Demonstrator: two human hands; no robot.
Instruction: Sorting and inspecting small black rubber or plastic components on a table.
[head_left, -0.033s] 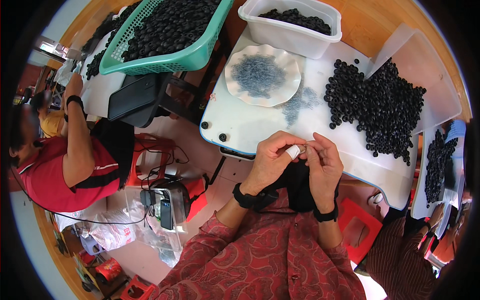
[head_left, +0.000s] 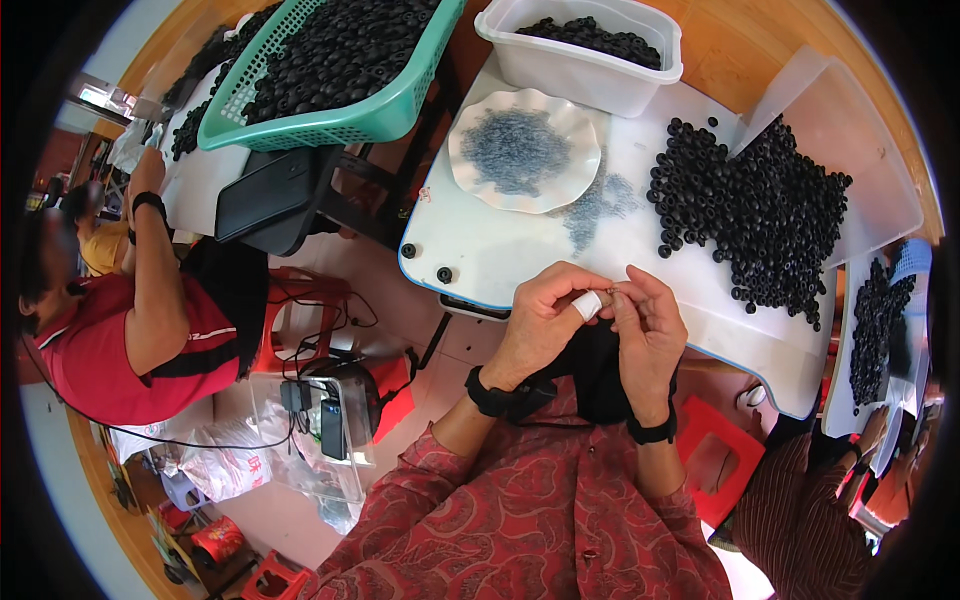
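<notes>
My left hand and my right hand meet at the table's near edge, fingertips pinched together. Whatever sits between them is too small and covered to make out. White tape wraps a digit of the left hand. Beyond my hands, a white wavy-rimmed plate bears a heap of tiny greyish translucent pieces; more of these pieces lie scattered beside it. To the right spreads a big pile of small black ring-shaped parts. Two single black parts, one at the corner and another nearby, lie at the left.
The white table has a blue edge. At its back stands a white tub of black parts; a clear bin lies tipped at the right. A green basket stands far left. A co-worker in red sits left, near red stools.
</notes>
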